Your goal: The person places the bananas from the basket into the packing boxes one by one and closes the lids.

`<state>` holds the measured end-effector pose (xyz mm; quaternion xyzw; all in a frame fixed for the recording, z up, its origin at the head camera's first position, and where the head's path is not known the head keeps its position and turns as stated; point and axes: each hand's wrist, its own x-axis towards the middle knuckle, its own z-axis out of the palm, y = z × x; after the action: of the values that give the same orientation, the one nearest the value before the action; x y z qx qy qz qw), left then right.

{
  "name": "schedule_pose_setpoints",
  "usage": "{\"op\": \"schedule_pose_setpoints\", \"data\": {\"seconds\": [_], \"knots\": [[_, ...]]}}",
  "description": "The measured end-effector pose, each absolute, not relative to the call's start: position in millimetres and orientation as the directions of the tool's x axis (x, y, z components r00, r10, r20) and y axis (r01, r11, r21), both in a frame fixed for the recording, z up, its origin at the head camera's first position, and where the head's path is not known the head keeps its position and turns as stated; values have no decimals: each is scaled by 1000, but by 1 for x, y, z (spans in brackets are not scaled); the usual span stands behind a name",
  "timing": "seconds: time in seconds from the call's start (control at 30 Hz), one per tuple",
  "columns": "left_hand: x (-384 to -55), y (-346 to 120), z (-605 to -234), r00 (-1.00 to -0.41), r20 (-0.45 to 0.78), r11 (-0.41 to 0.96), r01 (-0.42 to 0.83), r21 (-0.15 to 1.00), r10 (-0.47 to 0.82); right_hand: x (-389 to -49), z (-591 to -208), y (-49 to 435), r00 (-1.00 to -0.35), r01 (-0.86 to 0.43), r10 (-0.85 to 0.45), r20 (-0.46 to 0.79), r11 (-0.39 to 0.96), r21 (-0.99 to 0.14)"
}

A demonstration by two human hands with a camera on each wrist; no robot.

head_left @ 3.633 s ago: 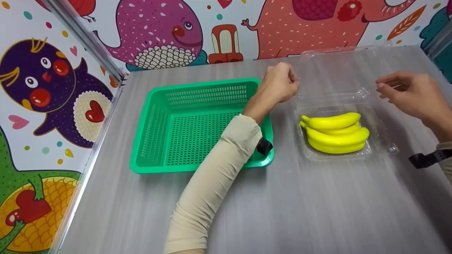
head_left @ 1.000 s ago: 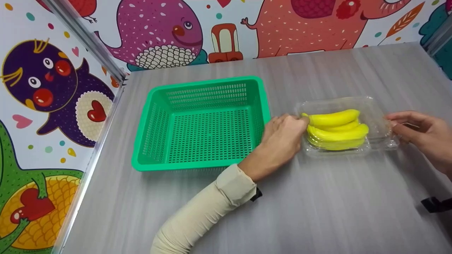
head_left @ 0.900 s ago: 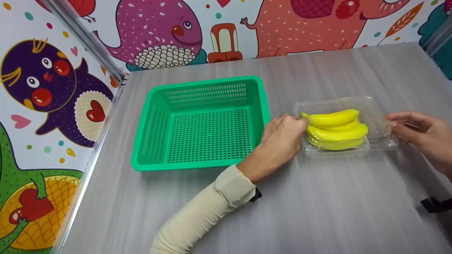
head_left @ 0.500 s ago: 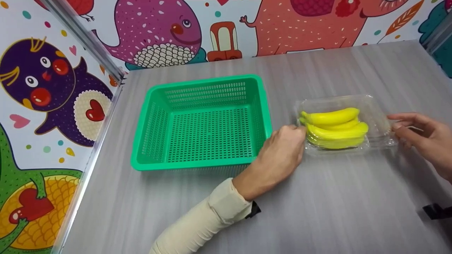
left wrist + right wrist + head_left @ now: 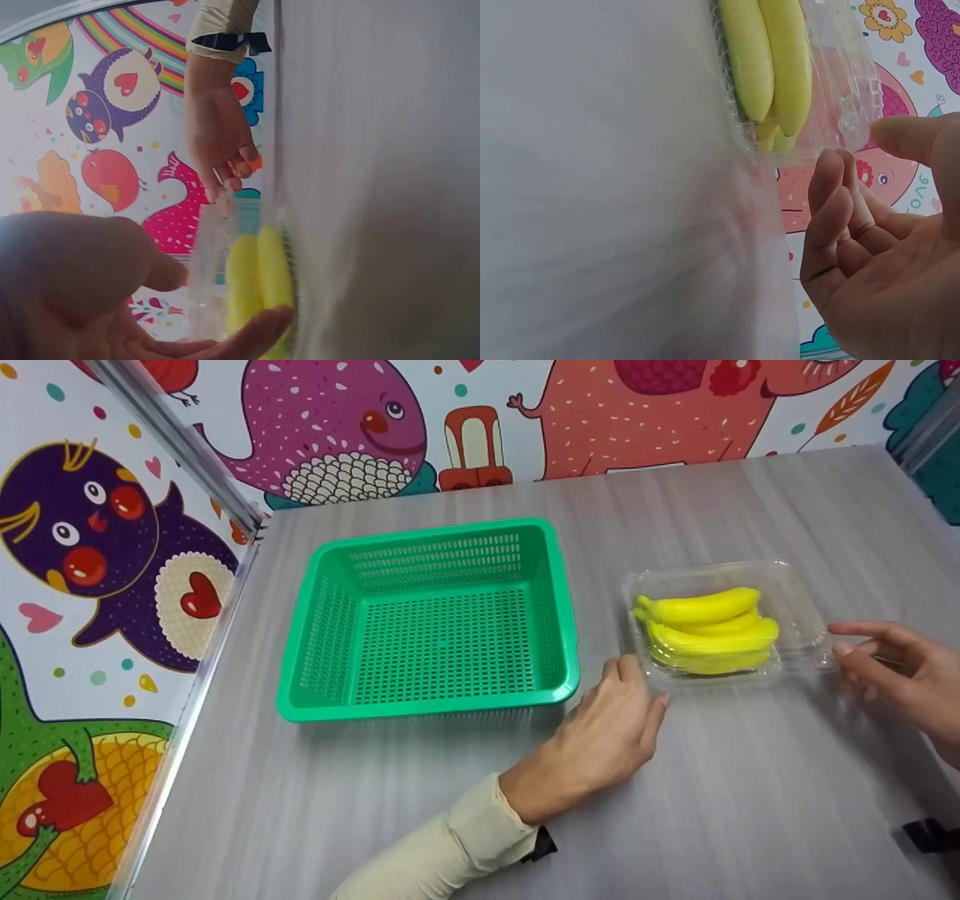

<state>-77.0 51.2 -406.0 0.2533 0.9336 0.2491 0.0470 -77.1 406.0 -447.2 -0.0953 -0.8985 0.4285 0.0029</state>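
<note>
A clear plastic clamshell box (image 5: 799, 611) lies on the table with its lid down over a bunch of yellow bananas (image 5: 709, 641). My left hand (image 5: 596, 735) is just off the box's front left corner, holding nothing; the left wrist view shows its thumb (image 5: 166, 271) and fingers spread apart beside the box. At the opposite end my right hand (image 5: 904, 675) has its fingertips right at the box's right edge. In the right wrist view the thumb (image 5: 904, 139) and bent fingers stand apart by the box corner, with nothing between them.
A green plastic basket (image 5: 566, 690) with slotted walls stands left of the box, nothing in it. Walls with cartoon animals (image 5: 337, 427) border the grey table (image 5: 450, 802) at the back and left.
The lid, raised at first, has come down over the bananas. My left hand has since left the box's left edge and drawn toward me; the right hand has eased slightly outward.
</note>
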Motion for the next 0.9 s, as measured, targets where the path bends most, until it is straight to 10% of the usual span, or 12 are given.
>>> {"op": "schedule_pose_setpoints", "data": {"seconds": [0.37,0.57,0.9], "knots": [[-106,52,-435,-875,-204,326,-57,944,439,-74,-450,399,-973,225,179,-145,614,-756],[-116,61,-444,-858,-289,134,-256,957,425,-73,-451,397,-971,237,172,-166,598,-766],[-116,59,-445,-845,-276,123,-247,961,458,-70,-456,402,-972,235,134,-193,555,-798]]}}
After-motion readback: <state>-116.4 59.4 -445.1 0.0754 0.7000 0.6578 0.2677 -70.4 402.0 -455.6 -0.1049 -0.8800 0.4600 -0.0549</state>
